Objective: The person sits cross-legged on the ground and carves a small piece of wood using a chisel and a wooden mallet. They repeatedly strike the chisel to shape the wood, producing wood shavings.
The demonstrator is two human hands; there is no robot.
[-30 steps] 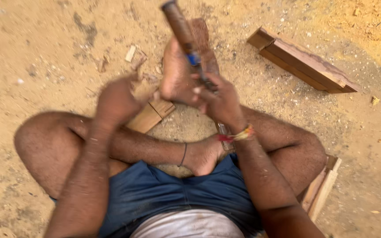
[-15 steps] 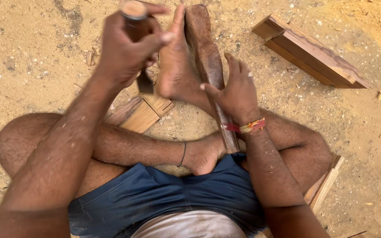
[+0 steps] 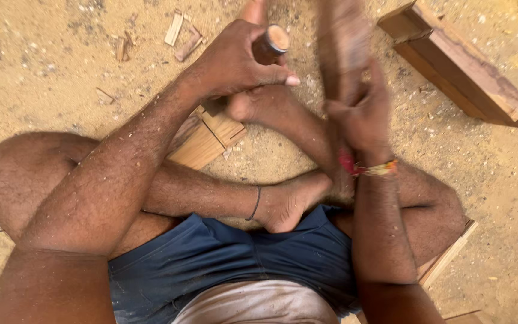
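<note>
I sit cross-legged on sandy ground. My left hand (image 3: 235, 60) is closed around a tool with a round wooden handle (image 3: 272, 41), whose end points up; its working end is hidden behind my hand and foot. My right hand (image 3: 361, 117) grips a long brown piece of wood (image 3: 343, 42), held upright and blurred by motion. It stands just right of the tool handle. A pale wooden plank (image 3: 208, 135) lies on the ground under my left forearm, with my foot (image 3: 271, 108) resting against it.
An angled wooden frame piece (image 3: 457, 66) lies on the sand at the upper right. Small wood offcuts (image 3: 181, 36) are scattered at the top left. Another plank (image 3: 448, 258) pokes out from under my right leg.
My left hand took hold of the round-handled tool and has come lower, near my foot. My right hand shifted its grip to the long piece of wood, which now blurs upright.
</note>
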